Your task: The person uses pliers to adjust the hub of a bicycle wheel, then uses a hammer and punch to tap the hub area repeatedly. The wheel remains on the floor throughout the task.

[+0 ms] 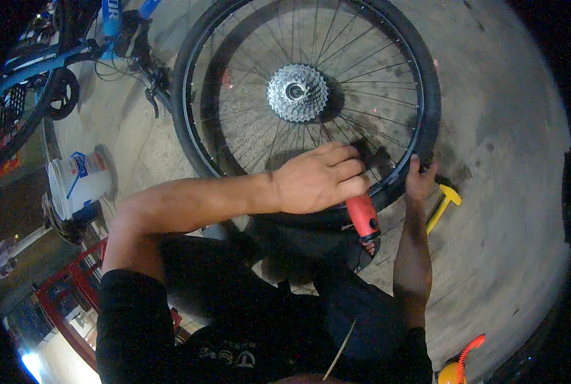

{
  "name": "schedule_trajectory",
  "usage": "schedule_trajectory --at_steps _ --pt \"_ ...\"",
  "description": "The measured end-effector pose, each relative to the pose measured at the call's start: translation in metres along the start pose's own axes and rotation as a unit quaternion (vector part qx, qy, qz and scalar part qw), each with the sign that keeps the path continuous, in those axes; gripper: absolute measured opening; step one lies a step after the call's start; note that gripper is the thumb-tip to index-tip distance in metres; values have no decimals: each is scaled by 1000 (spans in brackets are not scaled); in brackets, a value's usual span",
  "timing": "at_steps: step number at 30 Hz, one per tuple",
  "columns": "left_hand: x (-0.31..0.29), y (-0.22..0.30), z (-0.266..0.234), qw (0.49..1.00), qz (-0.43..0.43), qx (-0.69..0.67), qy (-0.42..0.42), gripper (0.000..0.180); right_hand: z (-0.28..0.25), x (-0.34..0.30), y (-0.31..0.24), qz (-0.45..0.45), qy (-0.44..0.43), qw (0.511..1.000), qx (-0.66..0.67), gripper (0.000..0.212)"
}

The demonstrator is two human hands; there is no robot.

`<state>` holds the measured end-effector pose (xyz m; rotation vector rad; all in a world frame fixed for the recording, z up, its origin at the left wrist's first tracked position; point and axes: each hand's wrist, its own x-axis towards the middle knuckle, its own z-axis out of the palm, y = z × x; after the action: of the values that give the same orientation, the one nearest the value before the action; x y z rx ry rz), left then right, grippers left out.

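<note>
A large bicycle wheel (pixel 430 102) lies nearly flat across the top centre of the frame, its black rubber tyre round and matte, its thin metal spokes fanning out to a silvery stack of toothed sprockets (pixel 297 93) just above the frame's middle. Beneath is a grey floor (pixel 509 217), smooth-looking but blotched with dark stains.

The person's left hand (pixel 324 178), at the centre, is closed around a tool with a smooth, rounded red body (pixel 363 217); its dark upper end is over the lower right of the wheel, and whether it touches the spokes or rim is unclear. The right hand (pixel 420 181), right of centre, is partly open, thumb and fingers spread against the tyre's lower right edge. The two hands are apart.

Just beside the right hand is a T-shaped yellow object (pixel 447 198). At left, a white plastic bucket (pixel 80 182) with a blue handle is tilted. A blue-framed bicycle (pixel 45 64) fills the upper left; a ridged orange hose (pixel 467 352) curves at lower right.
</note>
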<state>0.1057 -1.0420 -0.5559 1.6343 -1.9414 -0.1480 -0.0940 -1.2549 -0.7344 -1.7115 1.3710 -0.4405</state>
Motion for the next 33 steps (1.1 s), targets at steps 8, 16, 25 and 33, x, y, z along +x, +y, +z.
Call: schedule_trajectory --at_steps 8,16,25,33 --pt "3 -26 12 991 -114 -24 66 29 0 15 3 -82 11 993 86 58" --pt "-3 -44 20 983 -132 -39 119 45 -1 19 -4 -94 -35 982 161 57" --pt "-8 -53 29 976 -155 -51 142 46 -3 20 4 -77 -18 982 172 58" --pt "-19 -54 27 981 -138 -60 121 43 0 16 -3 -99 -20 979 174 49"
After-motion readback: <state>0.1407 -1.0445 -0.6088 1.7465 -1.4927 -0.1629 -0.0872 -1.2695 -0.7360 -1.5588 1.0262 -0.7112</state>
